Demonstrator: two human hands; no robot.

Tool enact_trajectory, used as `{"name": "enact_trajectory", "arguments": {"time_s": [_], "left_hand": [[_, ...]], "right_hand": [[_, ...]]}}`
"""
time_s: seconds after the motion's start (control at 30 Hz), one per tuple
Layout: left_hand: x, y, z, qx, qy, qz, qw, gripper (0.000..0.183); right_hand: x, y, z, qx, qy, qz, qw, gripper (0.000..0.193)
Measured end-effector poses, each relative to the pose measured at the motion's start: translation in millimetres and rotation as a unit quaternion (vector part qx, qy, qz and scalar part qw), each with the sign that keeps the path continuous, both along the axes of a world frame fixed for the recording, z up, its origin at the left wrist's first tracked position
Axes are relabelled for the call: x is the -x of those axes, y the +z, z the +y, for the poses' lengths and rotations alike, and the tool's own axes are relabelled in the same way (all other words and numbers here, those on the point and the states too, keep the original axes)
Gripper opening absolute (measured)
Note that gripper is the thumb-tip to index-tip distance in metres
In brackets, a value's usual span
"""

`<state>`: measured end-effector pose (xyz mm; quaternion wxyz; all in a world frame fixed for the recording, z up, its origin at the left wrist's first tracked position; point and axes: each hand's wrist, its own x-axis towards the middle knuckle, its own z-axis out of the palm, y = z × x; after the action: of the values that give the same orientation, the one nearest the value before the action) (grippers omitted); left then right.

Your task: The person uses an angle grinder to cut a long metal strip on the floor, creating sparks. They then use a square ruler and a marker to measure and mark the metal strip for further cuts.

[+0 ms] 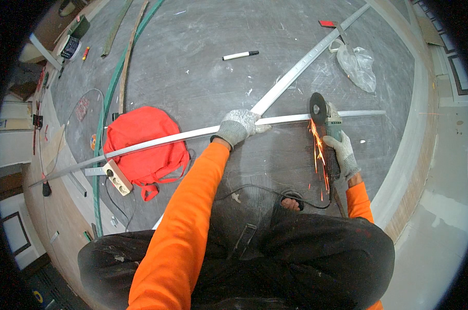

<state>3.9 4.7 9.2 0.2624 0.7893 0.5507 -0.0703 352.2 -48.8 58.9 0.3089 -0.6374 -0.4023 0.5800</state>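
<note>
1. Metal, and probably light for its length, the long silver strip (192,134) in the head view looks stiff near a hold but likely to flex or chatter at its far ends. A cut edge could be sharp and hot; the best hold seems to be flat across it, well clear of the disc.
2. The angle grinder (333,155) should feel dense and want to twist, so a full wrap around its body, behind the disc, suits it.
3. The strip is narrow, pale and smooth, bowed only by the lens. It runs across the dark grey floor (208,88), over a red bag (146,137) at the left, and meets a wider metal bar (306,64) by the left hand.
4. The grinder has a grey-green head, a dark body and a dark round cutting disc (317,108); orange sparks (317,147) stream from the disc toward the person.
5. The gloved left hand (238,128) is closed over the strip, one finger stretched along it; its underside is hidden. The gloved right hand (342,150) wraps the grinder's body, thumb across the near side.
</note>
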Motion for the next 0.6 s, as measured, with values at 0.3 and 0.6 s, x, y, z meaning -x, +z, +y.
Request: {"name": "enact_trajectory", "arguments": {"time_s": [0.3,0.6], "left_hand": [[-6.8,8.0,-18.0,-0.015,0.010,0.003,1.000,0.071],[-9.0,-27.6,-39.9,-0.232,0.020,0.010,0.972,0.068]], "right_hand": [[-3.8,18.5,-11.4,-0.014,-0.008,0.007,1.000,0.028],[-11.0,5.3,-20.6,-0.033,-0.013,-0.019,0.999,0.032]]}}
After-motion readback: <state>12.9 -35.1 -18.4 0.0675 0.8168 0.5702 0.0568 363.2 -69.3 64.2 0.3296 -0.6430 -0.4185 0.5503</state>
